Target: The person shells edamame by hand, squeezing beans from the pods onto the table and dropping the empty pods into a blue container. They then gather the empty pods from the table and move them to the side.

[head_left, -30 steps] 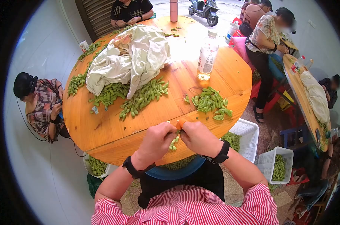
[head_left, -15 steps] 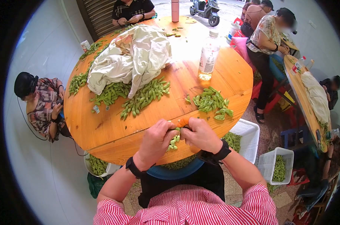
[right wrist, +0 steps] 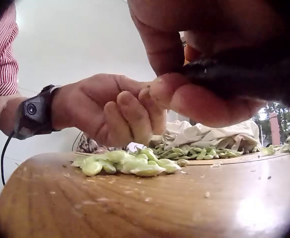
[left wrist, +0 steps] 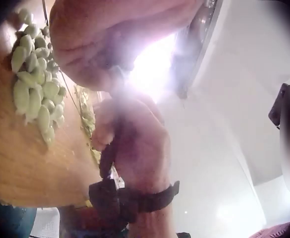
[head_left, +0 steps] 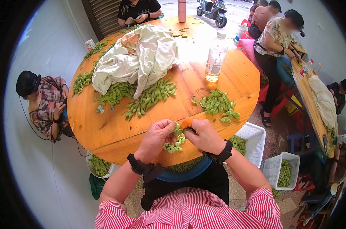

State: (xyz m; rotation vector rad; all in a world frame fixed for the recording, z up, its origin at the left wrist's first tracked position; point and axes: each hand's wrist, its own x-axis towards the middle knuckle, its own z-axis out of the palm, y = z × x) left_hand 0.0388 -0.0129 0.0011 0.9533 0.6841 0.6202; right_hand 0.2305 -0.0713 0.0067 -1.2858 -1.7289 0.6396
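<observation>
Edamame pod sits pinched between our two hands at the table's six o'clock edge, directly over the small heap of shelled beans, so what drops lands there. Our left hand curls its fingertips onto the pod; our right hand grips it too, with an orange piece at the thumb. Fingers hide most of the pod, and the left wrist view is blurred by glare.

Daylight falls brightly on the worktop, glaring beside the bottle. The head view bows into black fisheye corners. The left wrist view is blurred, with white flare behind the right hand.
</observation>
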